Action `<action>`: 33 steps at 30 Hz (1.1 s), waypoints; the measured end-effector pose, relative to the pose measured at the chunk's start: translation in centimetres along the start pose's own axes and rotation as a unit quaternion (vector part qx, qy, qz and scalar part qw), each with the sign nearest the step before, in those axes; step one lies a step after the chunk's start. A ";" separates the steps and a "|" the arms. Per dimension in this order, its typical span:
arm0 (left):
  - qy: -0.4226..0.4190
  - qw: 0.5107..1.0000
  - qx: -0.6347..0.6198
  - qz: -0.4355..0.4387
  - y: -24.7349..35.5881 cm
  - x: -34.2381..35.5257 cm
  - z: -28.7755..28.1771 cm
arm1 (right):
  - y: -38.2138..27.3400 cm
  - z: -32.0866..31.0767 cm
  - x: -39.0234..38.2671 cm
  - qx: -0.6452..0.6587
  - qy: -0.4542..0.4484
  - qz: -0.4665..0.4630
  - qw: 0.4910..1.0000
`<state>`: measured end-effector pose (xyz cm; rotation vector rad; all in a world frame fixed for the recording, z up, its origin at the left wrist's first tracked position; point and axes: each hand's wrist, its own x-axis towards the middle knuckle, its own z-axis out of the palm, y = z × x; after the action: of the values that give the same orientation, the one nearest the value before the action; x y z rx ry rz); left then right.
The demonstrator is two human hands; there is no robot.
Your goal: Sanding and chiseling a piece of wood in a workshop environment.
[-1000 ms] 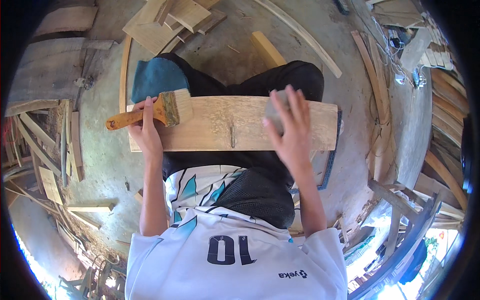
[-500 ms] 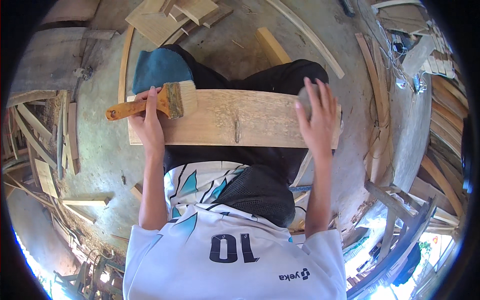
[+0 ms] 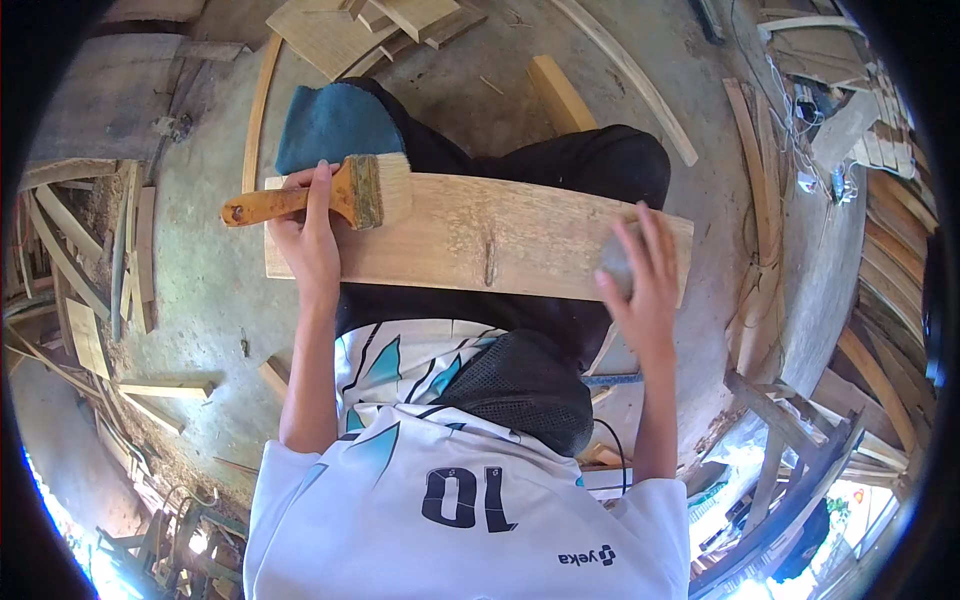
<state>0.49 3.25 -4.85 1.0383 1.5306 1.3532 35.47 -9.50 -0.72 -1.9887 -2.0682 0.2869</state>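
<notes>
The person sits on the floor [image 3: 210, 330] with a board [image 3: 455, 235] lying crosswise over the black trousers [image 3: 620, 165]. The left hand [image 3: 312, 245] is closed around the handle of a brush [image 3: 358, 190], near the board's left end. The brush lies flat above the wood, its pale bristles pointing right and its orange handle sticking out past the board's left edge; whether the bristles touch the wood cannot be told. The right hand [image 3: 648, 275] is curled over a grey block [image 3: 616, 262] near the board's right end, fingers bent and slightly blurred. The grey block sits over the board's top face; what it is made of is unclear. A dark mark runs short and upright near the board's middle, with rough, mottled grain around it. A teal cloth [image 3: 335, 128] covers the left knee, just beyond the brush. Ahead, a timber offcut [image 3: 560, 95] lies near the right knee, with a long strip [image 3: 635, 75] to its right.
</notes>
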 end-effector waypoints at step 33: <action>0.018 0.999 -0.032 0.002 -0.4 -0.2 -0.2 | -9.6 4.1 4.3 0.076 -0.171 -0.226 0.956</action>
<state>0.30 2.95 -5.24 0.9834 1.5015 1.4216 24.95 -5.46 -1.33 -1.3983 -2.5451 0.7078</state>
